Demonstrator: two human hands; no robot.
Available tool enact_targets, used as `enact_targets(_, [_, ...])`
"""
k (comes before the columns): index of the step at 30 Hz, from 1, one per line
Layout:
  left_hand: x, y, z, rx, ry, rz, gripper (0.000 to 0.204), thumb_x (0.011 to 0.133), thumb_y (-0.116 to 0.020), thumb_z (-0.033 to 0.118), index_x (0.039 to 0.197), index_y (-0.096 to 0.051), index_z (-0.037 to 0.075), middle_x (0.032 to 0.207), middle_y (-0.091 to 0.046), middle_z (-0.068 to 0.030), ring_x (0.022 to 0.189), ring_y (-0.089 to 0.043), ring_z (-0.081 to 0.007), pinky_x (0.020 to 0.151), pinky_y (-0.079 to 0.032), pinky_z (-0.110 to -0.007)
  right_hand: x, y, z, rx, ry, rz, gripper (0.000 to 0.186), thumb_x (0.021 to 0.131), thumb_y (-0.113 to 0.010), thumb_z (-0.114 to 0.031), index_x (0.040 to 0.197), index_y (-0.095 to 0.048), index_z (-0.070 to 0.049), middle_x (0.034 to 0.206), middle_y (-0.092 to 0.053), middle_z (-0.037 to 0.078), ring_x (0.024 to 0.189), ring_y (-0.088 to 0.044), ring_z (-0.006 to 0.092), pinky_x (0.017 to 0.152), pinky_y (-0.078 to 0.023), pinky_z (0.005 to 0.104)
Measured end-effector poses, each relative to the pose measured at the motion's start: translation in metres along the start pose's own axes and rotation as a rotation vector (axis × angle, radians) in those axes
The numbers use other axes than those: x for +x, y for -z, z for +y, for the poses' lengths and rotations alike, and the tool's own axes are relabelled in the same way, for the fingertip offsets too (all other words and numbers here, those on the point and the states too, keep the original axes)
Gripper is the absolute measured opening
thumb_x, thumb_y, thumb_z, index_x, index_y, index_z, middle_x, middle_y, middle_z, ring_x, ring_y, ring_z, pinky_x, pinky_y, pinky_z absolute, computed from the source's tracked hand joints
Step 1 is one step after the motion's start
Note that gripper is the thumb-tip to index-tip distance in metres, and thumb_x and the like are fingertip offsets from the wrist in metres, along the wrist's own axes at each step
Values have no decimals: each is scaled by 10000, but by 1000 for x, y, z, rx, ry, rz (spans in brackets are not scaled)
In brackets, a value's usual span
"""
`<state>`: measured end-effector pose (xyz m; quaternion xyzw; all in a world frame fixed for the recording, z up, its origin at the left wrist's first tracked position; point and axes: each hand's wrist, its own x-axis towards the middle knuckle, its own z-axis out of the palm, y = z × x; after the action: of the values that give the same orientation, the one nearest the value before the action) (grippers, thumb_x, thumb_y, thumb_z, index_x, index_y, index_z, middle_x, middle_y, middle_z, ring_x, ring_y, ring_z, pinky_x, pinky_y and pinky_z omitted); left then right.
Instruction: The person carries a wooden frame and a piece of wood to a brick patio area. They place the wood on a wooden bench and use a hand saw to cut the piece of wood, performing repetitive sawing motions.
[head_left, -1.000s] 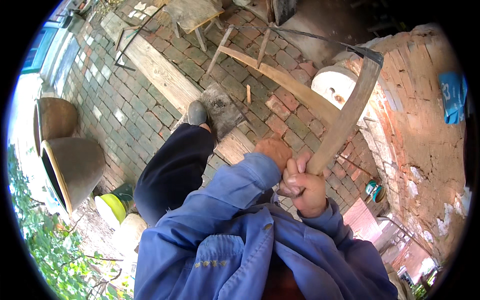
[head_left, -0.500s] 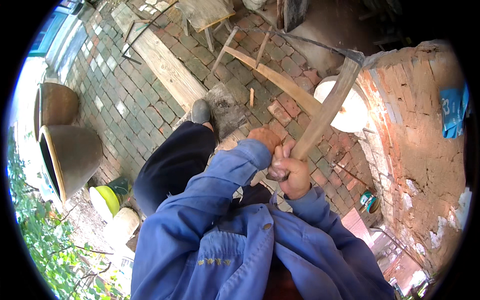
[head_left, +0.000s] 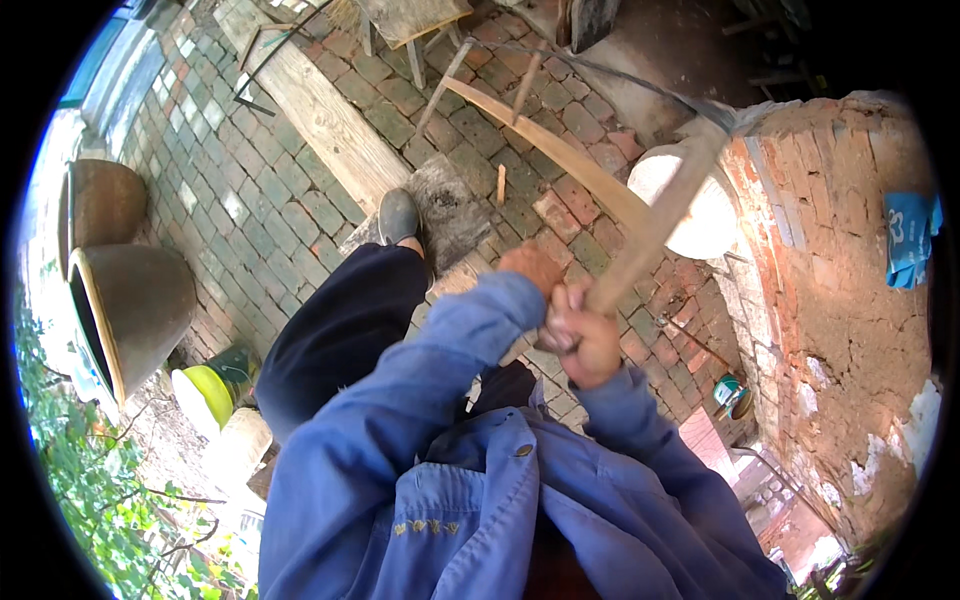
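A wooden frame saw (head_left: 548, 150) slants from my hands toward the far side, with a middle beam, a dark cord along its far side and a small stick caught at that cord. My right hand (head_left: 592, 347) is wrapped round the low end of its near side piece, which is blurred. Close against it, my left hand (head_left: 530, 266) is closed at the same end; its fingertips are hidden. I cannot make out the blade. Beyond my left hand lies a long plank (head_left: 335, 125) on a worn wooden block (head_left: 452, 212), with my grey shoe (head_left: 400, 217) upon it.
A brick wall (head_left: 800, 240) with a blue packet (head_left: 907, 240) rises on the right, beside a round white object (head_left: 680, 200). Two large brown jars (head_left: 150, 305) and a yellow-green container (head_left: 202, 398) stand left. A wooden stool (head_left: 412, 22) is at the far side. A wood scrap (head_left: 501, 184) lies on the bricks.
The top of the saw's near side piece has swung slightly to the right and is now blurred. Both hands keep their hold and have shifted only a little.
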<state>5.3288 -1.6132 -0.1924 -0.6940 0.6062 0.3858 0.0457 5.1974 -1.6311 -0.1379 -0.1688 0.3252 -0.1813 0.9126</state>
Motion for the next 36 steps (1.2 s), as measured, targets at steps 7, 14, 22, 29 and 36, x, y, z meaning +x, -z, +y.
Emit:
enact_targets(7, [-31,-21,43,75,-87,48,185,778,-616,189,914,-719,119,902,-709,-96,1021,-622,-301,771,-552,-376,-63,-2,-2,10,24,51,253,764,-582,78,840,-431,-111,650,-401,25,478,-362,112,446,-292,274])
enact_targets(14, [-59,-15,106,-96,-120,172,196,810,-598,187,846,-738,56,859,-719,-100,938,-664,-272,776,-533,-385,-115,0,-35,-104,36,63,285,733,-613,85,815,-422,-110,642,-401,15,496,-379,112,458,-307,283])
enact_targets(22, [15,-9,-29,-21,-36,14,261,738,-688,357,885,-744,148,953,-714,-87,1024,-652,-265,794,-538,-352,31,25,18,-177,4,-79,239,756,-560,91,811,-422,-97,651,-401,6,482,-387,104,441,-305,259])
enact_targets(29, [-34,-38,47,-139,-249,247,164,735,-604,206,799,-666,68,780,-676,-72,891,-617,-285,672,-538,-353,-72,25,-8,-124,-39,25,261,750,-560,120,815,-414,-86,648,-394,24,484,-363,99,441,-296,261])
enact_targets(36, [-16,-45,58,-75,3,223,158,789,-596,175,813,-727,92,786,-688,-82,833,-628,-270,665,-523,-361,-52,-2,-24,-11,-49,88,285,751,-592,114,824,-422,-102,657,-398,7,501,-379,101,455,-297,264])
